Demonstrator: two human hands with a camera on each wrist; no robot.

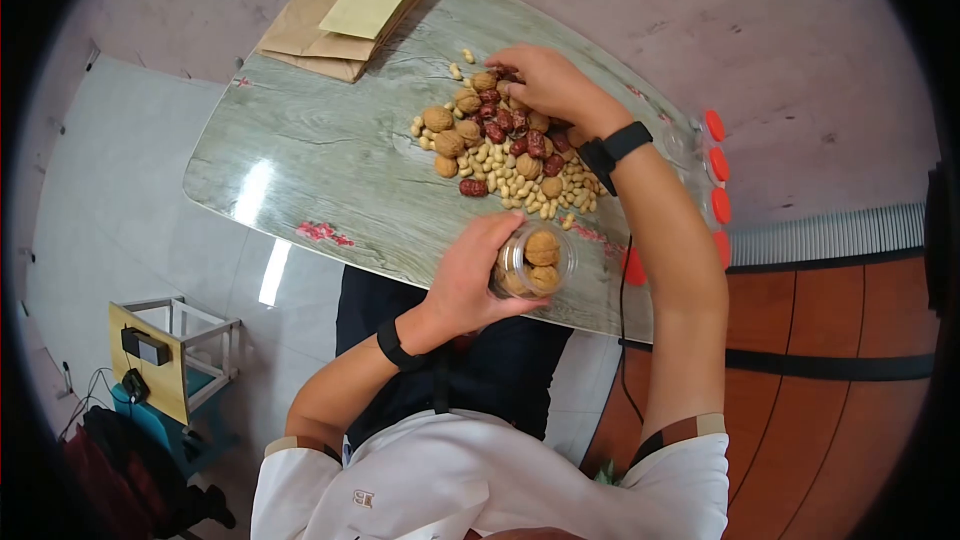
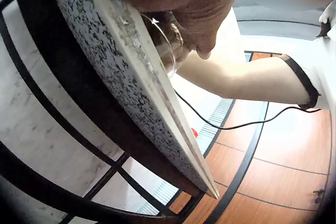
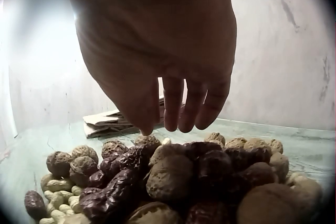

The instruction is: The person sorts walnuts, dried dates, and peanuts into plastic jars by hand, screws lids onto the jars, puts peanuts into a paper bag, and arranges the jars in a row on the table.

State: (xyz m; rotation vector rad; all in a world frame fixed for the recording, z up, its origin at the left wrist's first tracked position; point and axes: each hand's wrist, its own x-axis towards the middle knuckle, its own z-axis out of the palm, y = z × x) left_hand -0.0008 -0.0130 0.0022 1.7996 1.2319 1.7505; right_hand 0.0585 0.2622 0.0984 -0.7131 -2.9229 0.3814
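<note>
My left hand (image 1: 462, 275) grips a clear jar (image 1: 571, 265) near the table's front edge, its mouth tilted up toward the head camera. Several walnuts (image 1: 542, 248) show inside it. Past the jar, a mixed pile of loose walnuts (image 1: 437, 118), wrinkled red dates (image 1: 473, 187) and peanuts in the shell (image 1: 492, 166) spreads over the table. My right hand (image 1: 550, 85) hangs over the far side of this pile. In the right wrist view its fingers (image 3: 171, 111) point down, slightly spread, right above the nuts. In the left wrist view the table edge and hand hide most of the jar.
Folded brown paper bags (image 1: 310, 20) with a pale yellow one on top lie at the table's (image 1: 290, 130) far left corner. Several jars with red lids (image 1: 718, 165) line the right edge. A black cable (image 1: 623, 305) hangs there. A stool with a board (image 1: 150, 365) stands lower left.
</note>
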